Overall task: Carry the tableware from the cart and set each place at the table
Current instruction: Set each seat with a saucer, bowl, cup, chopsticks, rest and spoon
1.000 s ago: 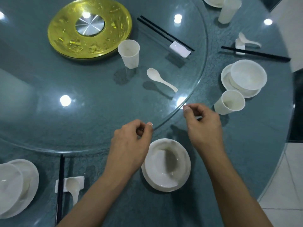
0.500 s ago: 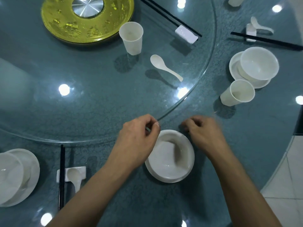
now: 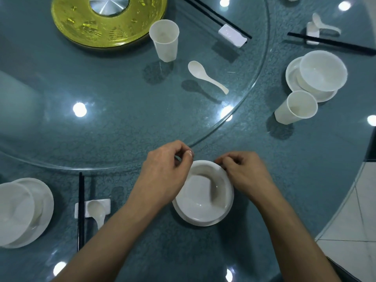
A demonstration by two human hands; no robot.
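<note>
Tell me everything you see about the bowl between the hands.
The bowl is white, glossy, ceramic-looking, round with a flat bottom, empty and upright. It sits on a white saucer on the blue table, just off the edge of the glass turntable. The right hand seems to pinch its far right rim; the left hand covers its left rim, contact unclear.

The round teal table (image 3: 305,180) carries a glass turntable (image 3: 122,129) at its middle; round the edge sit a near plate (image 3: 203,223) with its bowl (image 3: 203,192), a left plate (image 3: 48,204), a right plate (image 3: 292,78), a cup (image 3: 295,108), black chopsticks (image 3: 81,190) and a white rest (image 3: 106,204).
</note>
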